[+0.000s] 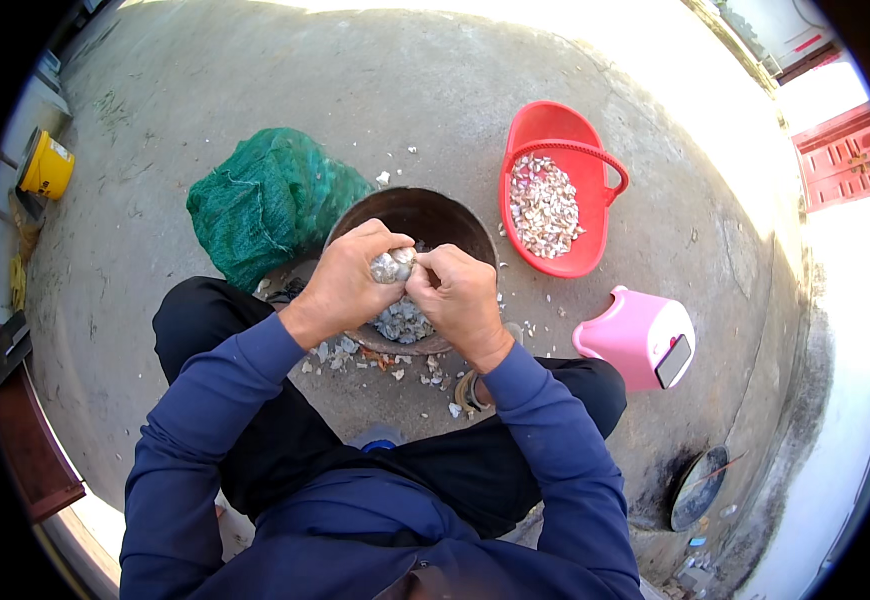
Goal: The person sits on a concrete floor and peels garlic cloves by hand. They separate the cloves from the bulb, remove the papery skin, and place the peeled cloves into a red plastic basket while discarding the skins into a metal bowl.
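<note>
My left hand (352,281) holds a whitish garlic bulb (393,266) above a dark round basin (412,210). The thumb and fingertips of my right hand (461,300) pinch at the right side of the bulb, and the two hands nearly meet there. Pale papery skins (402,321) lie in the bottom of the basin, partly hidden by my hands. At the basin's left stands a green mesh sack (255,202). A red plastic basket (592,240) to the right holds a heap of loose garlic cloves (543,206).
A pink plastic stool (622,337) with a phone (673,361) on it stands right of my knee. Scraps of skin litter the concrete floor (435,112). A yellow bucket (48,165) is at the far left, and a round dark pan (699,487) leans at the lower right.
</note>
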### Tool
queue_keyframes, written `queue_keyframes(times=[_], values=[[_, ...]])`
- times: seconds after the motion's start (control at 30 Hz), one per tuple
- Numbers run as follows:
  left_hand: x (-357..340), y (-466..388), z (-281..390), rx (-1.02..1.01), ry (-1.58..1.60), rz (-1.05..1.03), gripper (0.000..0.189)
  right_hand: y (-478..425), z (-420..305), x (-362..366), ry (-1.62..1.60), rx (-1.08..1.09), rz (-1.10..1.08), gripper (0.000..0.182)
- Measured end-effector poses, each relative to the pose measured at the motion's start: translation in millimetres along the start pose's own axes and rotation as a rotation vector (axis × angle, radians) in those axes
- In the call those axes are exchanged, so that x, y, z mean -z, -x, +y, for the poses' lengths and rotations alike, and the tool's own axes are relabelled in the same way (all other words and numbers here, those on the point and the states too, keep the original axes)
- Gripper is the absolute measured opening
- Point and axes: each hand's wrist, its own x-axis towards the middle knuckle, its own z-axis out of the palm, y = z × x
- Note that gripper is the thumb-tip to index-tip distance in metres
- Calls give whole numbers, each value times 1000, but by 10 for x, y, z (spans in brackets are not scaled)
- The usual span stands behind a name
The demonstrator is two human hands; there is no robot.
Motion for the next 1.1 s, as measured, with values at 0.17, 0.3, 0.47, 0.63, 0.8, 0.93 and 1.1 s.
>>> queue_keyframes(times=[0.17, 0.3, 0.47, 0.63, 0.8, 0.93, 1.1], values=[[29, 11, -6, 57, 88, -22, 39, 7, -21, 12, -33, 0, 22, 9], [38, 22, -11, 83, 115, -34, 39, 12, -23, 41, -52, -6, 2, 8], [55, 24, -17, 90, 130, -24, 40, 50, -33, -9, -184, -180, 30, 4], [59, 30, -4, 172, 192, -32, 41, 72, -58, -49, -290, -302, 58, 2], [93, 25, -9, 232, 294, -81, 41, 32, -36, 34, -500, -540, -19, 5], [105, 5, 7, 346, 549, -101, 43, -10, 21, 68, -633, -705, -36, 12], [138, -8, 47, 425, 776, -31, 49, -48, 173, 151, -314, -784, -374, 15]])
